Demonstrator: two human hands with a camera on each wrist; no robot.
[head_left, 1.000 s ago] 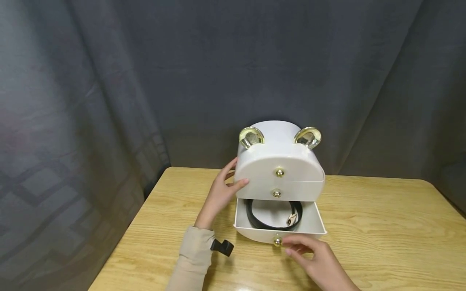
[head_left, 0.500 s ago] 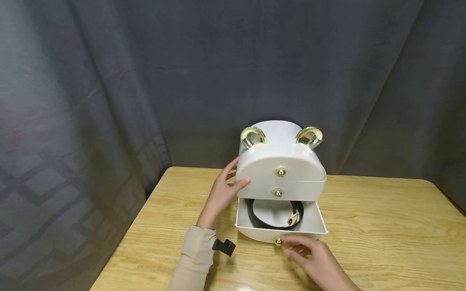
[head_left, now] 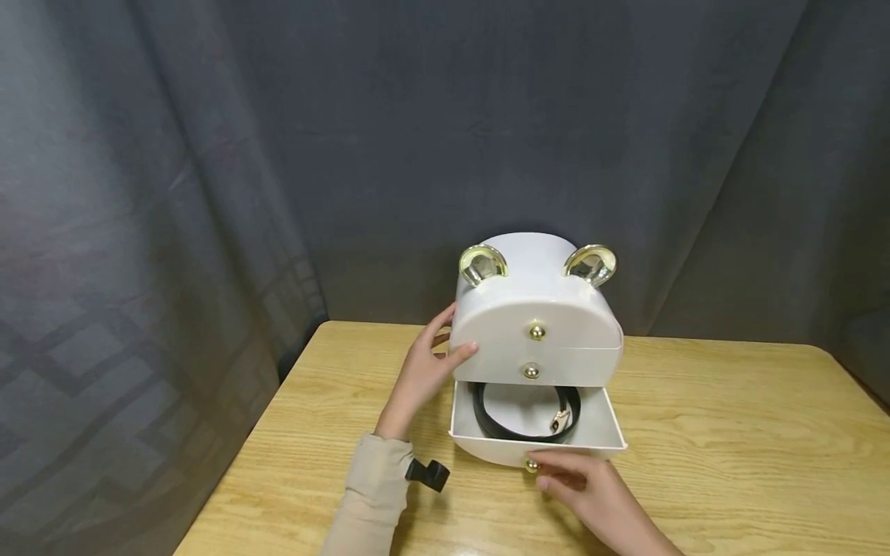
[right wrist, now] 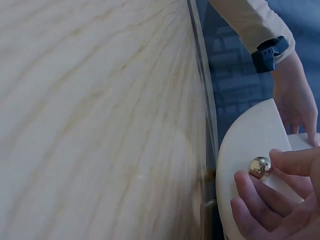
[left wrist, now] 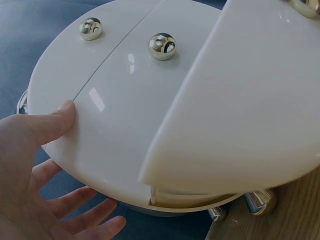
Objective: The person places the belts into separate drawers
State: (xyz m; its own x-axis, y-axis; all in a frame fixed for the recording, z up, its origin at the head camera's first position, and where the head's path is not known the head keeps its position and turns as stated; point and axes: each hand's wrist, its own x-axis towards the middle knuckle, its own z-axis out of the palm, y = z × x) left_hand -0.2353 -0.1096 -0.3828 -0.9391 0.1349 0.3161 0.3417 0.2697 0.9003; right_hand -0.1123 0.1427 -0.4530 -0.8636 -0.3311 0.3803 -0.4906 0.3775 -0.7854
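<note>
A white storage box [head_left: 538, 309] with gold bear-like ears stands on the table, its bottom drawer [head_left: 606, 413] pulled out. Inside lies a coiled black belt [head_left: 487, 419] with a gold-toned buckle [head_left: 559, 421]. My left hand [head_left: 426, 367] is at the box's left side; in the left wrist view its thumb [left wrist: 62, 117] rests on the front face while the other fingers spread along the side. My right hand [head_left: 591, 490] is at the drawer's front. In the right wrist view its thumb and fingers pinch the gold knob [right wrist: 260, 168].
The wooden table [head_left: 730, 432] carries the box near its far edge. Behind it hangs a dark grey curtain [head_left: 445, 131]. A black wrist mount [head_left: 429, 474] sits on the left sleeve [head_left: 375, 483]. Two more gold knobs mark the closed upper compartments.
My right hand has shifted slightly left, its fingers now over the drawer knob. The left hand stays on the box, and the drawer looks equally far out.
</note>
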